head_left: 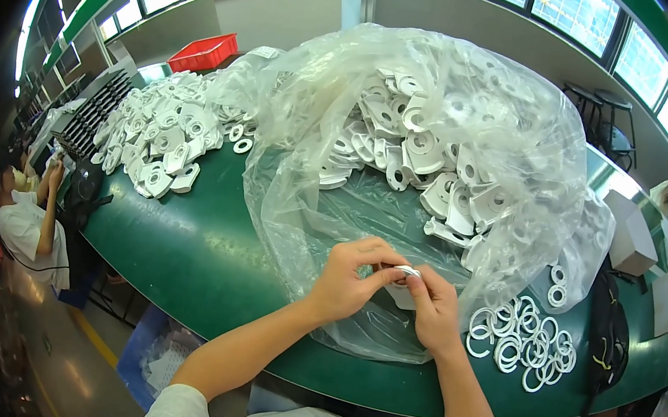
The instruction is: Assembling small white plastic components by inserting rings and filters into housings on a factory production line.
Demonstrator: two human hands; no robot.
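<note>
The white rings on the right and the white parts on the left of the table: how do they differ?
The white rings are thin open hoops; the white parts are thicker plates with a hole. The rings form a small flat cluster; the parts make a large heap. Both are white plastic and lie loose on the green table.

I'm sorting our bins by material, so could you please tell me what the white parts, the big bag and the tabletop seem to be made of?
White parts: probably moulded plastic, matte, all uniformly shaped. Big bag: thin clear plastic film, crinkled and glossy. Tabletop: smooth green surface with a soft sheen; material unclear.
</note>
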